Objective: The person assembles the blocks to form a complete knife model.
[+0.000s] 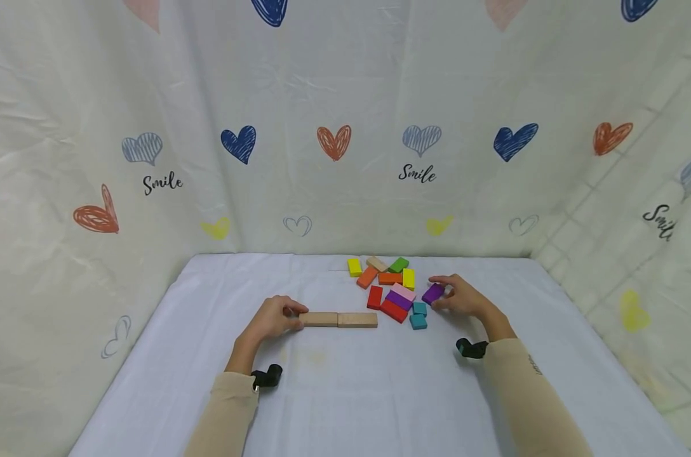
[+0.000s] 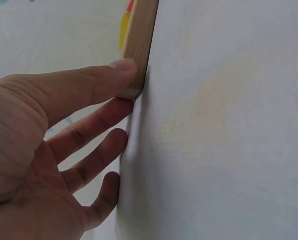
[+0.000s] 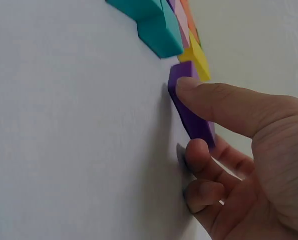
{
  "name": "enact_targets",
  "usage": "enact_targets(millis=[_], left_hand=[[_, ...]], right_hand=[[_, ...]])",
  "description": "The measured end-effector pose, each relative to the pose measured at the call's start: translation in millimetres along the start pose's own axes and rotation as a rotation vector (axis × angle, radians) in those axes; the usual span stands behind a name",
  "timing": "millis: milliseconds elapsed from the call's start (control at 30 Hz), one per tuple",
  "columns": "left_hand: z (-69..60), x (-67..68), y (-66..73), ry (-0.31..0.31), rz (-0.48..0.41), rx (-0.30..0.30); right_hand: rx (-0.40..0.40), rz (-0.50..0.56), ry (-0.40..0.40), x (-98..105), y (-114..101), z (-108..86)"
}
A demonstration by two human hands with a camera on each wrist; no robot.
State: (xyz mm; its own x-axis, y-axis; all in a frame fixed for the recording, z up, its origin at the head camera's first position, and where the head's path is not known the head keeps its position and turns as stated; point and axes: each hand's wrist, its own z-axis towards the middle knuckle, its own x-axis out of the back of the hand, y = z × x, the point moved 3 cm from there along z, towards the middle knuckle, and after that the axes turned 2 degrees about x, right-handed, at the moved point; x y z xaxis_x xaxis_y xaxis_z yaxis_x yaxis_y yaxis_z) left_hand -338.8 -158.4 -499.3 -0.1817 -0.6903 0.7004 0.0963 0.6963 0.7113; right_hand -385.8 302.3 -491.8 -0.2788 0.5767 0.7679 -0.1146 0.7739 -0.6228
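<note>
Your left grip (image 1: 274, 316) pinches a plank (image 1: 321, 319); a nudge could skew its neighbour (image 1: 357, 320). Your right grip (image 1: 460, 297) pinches a purple block (image 1: 433, 293); swung low, it could hit the teal blocks (image 1: 418, 322).

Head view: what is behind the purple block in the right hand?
Behind the purple block, fingers of the right hand and white tablecloth show; whatever the block covers is hidden.

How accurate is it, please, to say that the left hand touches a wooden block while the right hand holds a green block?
The right hand holds a purple block, not a green one, as the right wrist view shows; the rest stands.
</note>
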Motion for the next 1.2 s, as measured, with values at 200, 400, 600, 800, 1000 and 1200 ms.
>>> enact_targets(millis=[200,400,600,800,1000,1200], left_hand=[[0.4,1.9,2.4,0.002,0.0,-0.001],[0.8,2.3,4.8,0.003,-0.003,-0.006],[0.9,1.3,5.5,0.0,0.002,-0.009],[0.0,0.3,4.6,0.002,0.009,-0.004],[-1.4,0.3,5.0,0.003,0.008,-0.003],[-2.5,0.8,4.7,0.007,0.013,-0.001]], right_hand=[[-0.017,0.001,0.013,6.0,6.5,-4.5],[-0.025,0.007,0.061,9.9,14.7,-9.9],[-0.031,0.075,0.09,13.7,21.5,-23.3],[-0.012,0.157,0.087,15.5,16.9,-42.7],[0.002,0.194,0.077,9.3,6.4,-61.3],[0.015,0.227,0.028,-5.9,-8.6,-74.2]])
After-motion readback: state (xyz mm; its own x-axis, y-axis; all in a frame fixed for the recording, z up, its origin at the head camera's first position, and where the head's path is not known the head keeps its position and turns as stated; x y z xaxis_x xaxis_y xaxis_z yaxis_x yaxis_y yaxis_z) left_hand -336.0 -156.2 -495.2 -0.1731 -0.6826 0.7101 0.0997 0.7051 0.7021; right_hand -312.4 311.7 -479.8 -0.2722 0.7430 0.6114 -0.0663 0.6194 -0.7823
